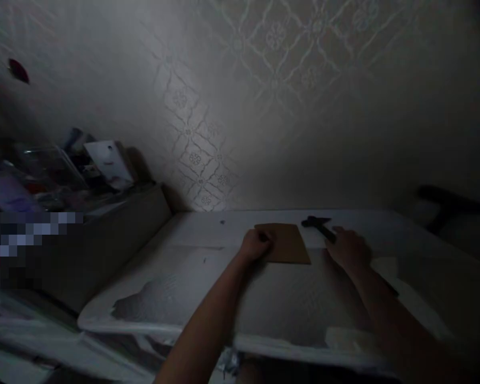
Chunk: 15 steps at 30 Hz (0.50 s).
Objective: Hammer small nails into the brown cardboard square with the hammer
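Right hand: your right hand [350,250] is wrapped round the handle of a claw hammer [322,228], head pointing toward the desk's far edge; can't tell if the head touches the top.
Left hand: your left hand [256,244] is curled on the left part of the brown board [288,245]; dark gap at the fingers, can't tell if anything's pinched there.
Handling: press the board flat, fingertips clear of the hammer's path; a firm grip and square wrist should give you better control.
Board: flat near the desk's far edge, under your left fingers, left of your right hand and hammer; material unclear.
Desk: white desk [176,277], far edge along the patterned wall [264,133]; small dark bit [222,222] left of the board.
Left side: cabinet [128,224] beside the desk's left edge, white box [110,162] on top.
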Motion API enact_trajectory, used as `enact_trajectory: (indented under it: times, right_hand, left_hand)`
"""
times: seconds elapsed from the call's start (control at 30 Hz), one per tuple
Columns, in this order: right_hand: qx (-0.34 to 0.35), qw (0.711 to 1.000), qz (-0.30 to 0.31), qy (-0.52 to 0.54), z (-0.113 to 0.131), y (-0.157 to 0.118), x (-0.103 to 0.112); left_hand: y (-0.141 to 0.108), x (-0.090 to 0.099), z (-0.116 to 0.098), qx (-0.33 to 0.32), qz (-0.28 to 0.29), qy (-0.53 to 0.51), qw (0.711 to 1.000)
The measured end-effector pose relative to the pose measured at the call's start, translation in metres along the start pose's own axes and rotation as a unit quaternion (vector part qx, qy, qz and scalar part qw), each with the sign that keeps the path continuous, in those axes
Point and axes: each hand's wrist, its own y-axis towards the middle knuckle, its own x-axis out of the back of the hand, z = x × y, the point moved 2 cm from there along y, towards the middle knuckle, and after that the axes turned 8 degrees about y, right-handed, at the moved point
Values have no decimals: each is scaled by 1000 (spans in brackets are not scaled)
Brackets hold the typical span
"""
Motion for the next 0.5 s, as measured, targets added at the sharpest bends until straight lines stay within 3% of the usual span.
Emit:
enact_trajectory:
  times: [0.33,0.5]
  right_hand:
    - [15,998,58,-25,-6,4,-9]
    - [37,999,20,21,1,-1,2]
  left_hand:
    - [0,2,0,7,12,-18,1000]
    - [1,2,-1,8,11,-18,1000]
